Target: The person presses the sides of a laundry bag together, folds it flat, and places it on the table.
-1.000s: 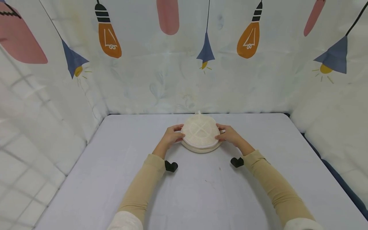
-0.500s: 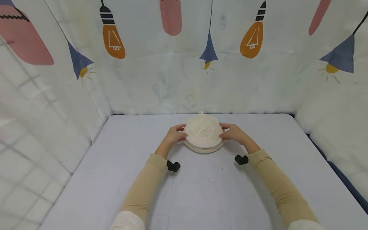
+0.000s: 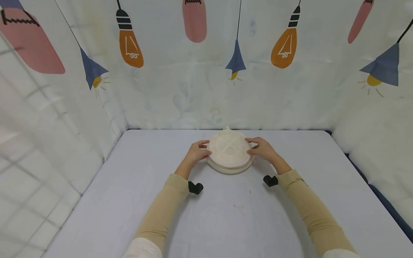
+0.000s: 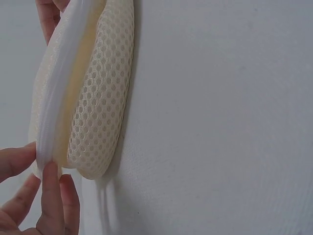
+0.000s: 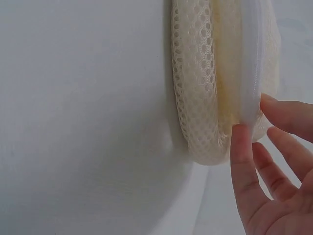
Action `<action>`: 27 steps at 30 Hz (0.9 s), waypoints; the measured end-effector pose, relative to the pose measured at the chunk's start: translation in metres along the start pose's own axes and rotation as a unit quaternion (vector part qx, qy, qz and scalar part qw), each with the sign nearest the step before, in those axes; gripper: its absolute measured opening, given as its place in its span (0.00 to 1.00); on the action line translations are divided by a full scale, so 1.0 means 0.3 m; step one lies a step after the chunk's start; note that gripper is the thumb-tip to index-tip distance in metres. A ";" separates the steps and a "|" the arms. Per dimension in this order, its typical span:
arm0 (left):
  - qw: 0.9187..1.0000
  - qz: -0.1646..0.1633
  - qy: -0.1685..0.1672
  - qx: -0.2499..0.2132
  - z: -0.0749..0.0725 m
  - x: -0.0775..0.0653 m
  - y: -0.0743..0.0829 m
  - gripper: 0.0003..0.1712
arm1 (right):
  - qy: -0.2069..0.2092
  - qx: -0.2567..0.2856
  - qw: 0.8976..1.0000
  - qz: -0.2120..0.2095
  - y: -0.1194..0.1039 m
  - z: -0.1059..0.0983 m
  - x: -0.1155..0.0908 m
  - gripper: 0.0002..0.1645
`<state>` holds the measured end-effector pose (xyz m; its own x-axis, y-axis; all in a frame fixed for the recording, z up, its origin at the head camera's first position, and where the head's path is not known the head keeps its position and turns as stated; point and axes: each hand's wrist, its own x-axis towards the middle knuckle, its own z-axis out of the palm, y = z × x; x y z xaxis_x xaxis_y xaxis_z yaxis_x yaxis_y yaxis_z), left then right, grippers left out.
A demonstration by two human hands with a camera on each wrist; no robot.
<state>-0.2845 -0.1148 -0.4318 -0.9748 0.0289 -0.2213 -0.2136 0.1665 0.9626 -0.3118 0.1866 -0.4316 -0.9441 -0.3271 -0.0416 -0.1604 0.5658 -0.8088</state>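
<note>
Pinching white band point(image 4: 49, 107) of mesh pouch point(image 3: 229, 148): left hand point(image 3: 195, 152), right hand point(image 3: 262, 149) both narrow on it. Pouch sits near far edge of table point(image 3: 226, 222). We judge step as positioning pouch; next move calls for even two-sided grip.

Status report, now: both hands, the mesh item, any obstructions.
Left hand pinches white band on one side, right hand on the other. Round cream mesh item between them, near far edge of table. No obstruction visible.
</note>
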 end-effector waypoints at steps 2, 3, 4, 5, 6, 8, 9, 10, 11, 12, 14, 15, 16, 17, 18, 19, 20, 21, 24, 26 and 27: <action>1.000 0.002 0.002 0.003 -0.001 -0.001 -0.003 0.34 | 0.003 -0.031 0.999 -0.008 -0.007 0.004 0.000 0.37; 1.000 0.002 0.004 0.002 -0.001 -0.001 -0.005 0.34 | 0.003 -0.041 0.999 -0.010 -0.010 0.006 0.000 0.37; 1.000 0.002 0.005 0.003 -0.001 -0.002 -0.007 0.34 | 0.003 -0.047 0.999 -0.008 -0.014 0.008 -0.001 0.37; 1.000 0.002 0.007 0.002 0.000 -0.002 -0.009 0.34 | 0.002 -0.052 0.999 -0.007 -0.017 0.010 -0.002 0.37; 1.000 0.002 0.009 0.004 0.001 -0.003 -0.010 0.34 | 0.002 -0.053 0.999 -0.006 -0.020 0.011 -0.003 0.37; 1.000 0.002 0.013 0.006 0.004 -0.005 -0.011 0.33 | 0.000 -0.054 0.999 -0.004 -0.022 0.014 -0.004 0.37; 1.000 0.002 0.015 0.007 0.005 -0.006 -0.011 0.33 | -0.001 -0.054 0.999 -0.005 -0.022 0.015 -0.004 0.37; 1.000 0.002 0.016 0.008 0.007 -0.006 -0.010 0.33 | -0.001 -0.055 0.998 -0.006 -0.021 0.015 -0.003 0.36; 1.000 0.002 0.017 0.008 0.008 -0.007 -0.010 0.33 | -0.001 -0.055 0.998 -0.007 -0.020 0.016 -0.003 0.36; 1.000 0.002 0.018 0.010 0.009 -0.007 -0.009 0.33 | 0.000 -0.056 0.998 -0.008 -0.019 0.018 -0.001 0.36; 1.000 0.001 0.018 0.011 0.013 -0.005 -0.007 0.33 | 0.002 -0.056 0.998 -0.010 -0.012 0.020 0.001 0.36; 1.000 0.001 0.018 0.011 0.014 -0.005 -0.007 0.33 | 0.003 -0.057 0.998 -0.011 -0.009 0.021 0.003 0.36; 1.000 0.001 0.019 0.011 0.015 -0.004 -0.008 0.33 | 0.003 -0.056 0.998 -0.011 -0.007 0.022 0.004 0.36; 1.000 0.000 0.019 0.012 0.016 -0.003 -0.008 0.33 | 0.004 -0.055 0.998 -0.010 -0.006 0.024 0.006 0.36; 1.000 0.000 0.019 0.013 0.016 -0.003 -0.008 0.33 | 0.005 -0.055 0.998 -0.009 -0.006 0.026 0.007 0.36; 1.000 -0.002 0.020 0.013 0.017 -0.003 -0.009 0.33 | 0.005 -0.055 0.998 -0.008 -0.006 0.028 0.008 0.36; 1.000 -0.003 0.019 0.015 0.017 -0.003 -0.009 0.33 | 0.004 -0.057 0.998 -0.008 -0.008 0.030 0.008 0.36; 1.000 -0.004 0.018 0.017 0.017 -0.002 -0.010 0.33 | 0.002 -0.056 0.998 -0.005 -0.010 0.031 0.008 0.36; 1.000 -0.006 0.016 0.023 0.019 -0.002 -0.008 0.33 | -0.004 -0.065 0.998 0.005 -0.018 0.037 0.010 0.36; 0.999 -0.006 0.015 0.030 0.021 0.000 -0.005 0.34 | -0.008 -0.075 0.997 0.009 -0.025 0.041 0.013 0.37; 0.999 -0.005 0.014 0.032 0.023 0.001 -0.003 0.34 | -0.008 -0.079 0.997 0.013 -0.029 0.042 0.014 0.37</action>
<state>-0.2843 -0.1082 -0.4337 -0.9741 -0.0016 -0.2260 -0.2204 0.2290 0.9482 -0.3107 0.1707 -0.4322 -0.9438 -0.3227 -0.0717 -0.1808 0.6854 -0.7053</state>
